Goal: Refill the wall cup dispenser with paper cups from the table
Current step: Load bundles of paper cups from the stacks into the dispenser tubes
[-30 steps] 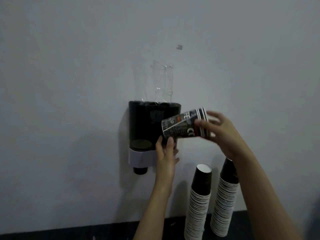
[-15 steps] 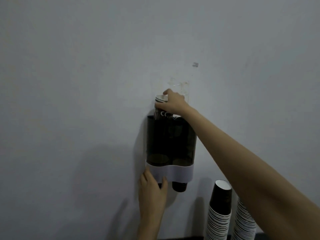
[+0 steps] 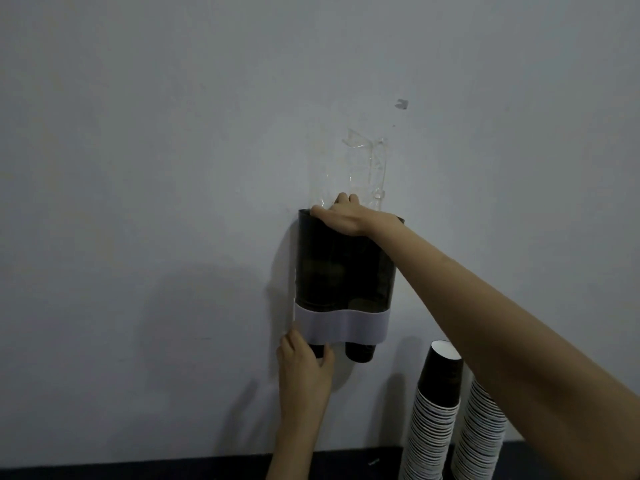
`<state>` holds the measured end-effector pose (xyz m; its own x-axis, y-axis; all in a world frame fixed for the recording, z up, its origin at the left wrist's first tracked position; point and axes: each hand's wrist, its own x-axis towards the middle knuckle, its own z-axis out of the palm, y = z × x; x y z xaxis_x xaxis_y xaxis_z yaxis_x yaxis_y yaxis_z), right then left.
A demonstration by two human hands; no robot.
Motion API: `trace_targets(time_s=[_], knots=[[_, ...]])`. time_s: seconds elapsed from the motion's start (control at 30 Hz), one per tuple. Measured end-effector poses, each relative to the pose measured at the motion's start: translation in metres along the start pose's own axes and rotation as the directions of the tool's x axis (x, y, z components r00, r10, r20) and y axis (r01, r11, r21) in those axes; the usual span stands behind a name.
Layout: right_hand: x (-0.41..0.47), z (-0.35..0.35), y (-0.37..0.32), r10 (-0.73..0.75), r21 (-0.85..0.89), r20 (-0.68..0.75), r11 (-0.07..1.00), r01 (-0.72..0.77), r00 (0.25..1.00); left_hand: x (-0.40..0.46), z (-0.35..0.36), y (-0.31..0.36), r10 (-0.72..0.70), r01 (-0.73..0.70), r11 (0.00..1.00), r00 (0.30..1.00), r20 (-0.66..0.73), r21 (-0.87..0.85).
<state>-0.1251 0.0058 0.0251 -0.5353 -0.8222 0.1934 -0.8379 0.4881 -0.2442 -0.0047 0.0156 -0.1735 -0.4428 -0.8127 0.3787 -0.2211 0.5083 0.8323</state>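
A second ago we held a short stack of paper cups sideways before the dispenser (image 3: 344, 268); now those cups are out of sight and our right hand (image 3: 346, 216) lies over its top left opening. Our left hand (image 3: 304, 368) has dropped from the white band (image 3: 341, 325) to beneath the left outlet.
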Motion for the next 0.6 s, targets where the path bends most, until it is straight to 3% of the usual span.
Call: trace_targets(time_s=[0.27, 0.33, 0.4, 0.5, 0.6], knots=[[0.001, 0.004, 0.002, -0.063, 0.003, -0.079, 0.998, 0.063, 0.995, -0.002, 0.004, -0.008, 0.031, -0.031, 1.0, 1.0, -0.003, 0.002], [0.0, 0.008, 0.007, -0.164, 0.042, -0.215, 0.983, 0.176, 0.963, -0.005, 0.007, -0.009, 0.045, -0.045, 0.999, 0.999, 0.01, 0.009], [-0.011, 0.013, 0.017, -0.235, 0.152, -0.452, 0.93, 0.335, 0.86, -0.009, 0.015, -0.01, 0.055, -0.055, 0.999, 0.998, 0.045, -0.001], [-0.063, 0.026, 0.05, -0.095, 0.283, -0.738, 0.856, 0.434, 0.668, -0.02, 0.039, -0.016, 0.048, -0.046, 0.999, 0.989, 0.143, -0.021], [-0.12, 0.073, 0.114, 0.261, 0.538, -0.726, 0.791, 0.29, 0.636, -0.035, 0.073, -0.021, -0.024, 0.015, 0.999, 0.947, 0.32, 0.029]])
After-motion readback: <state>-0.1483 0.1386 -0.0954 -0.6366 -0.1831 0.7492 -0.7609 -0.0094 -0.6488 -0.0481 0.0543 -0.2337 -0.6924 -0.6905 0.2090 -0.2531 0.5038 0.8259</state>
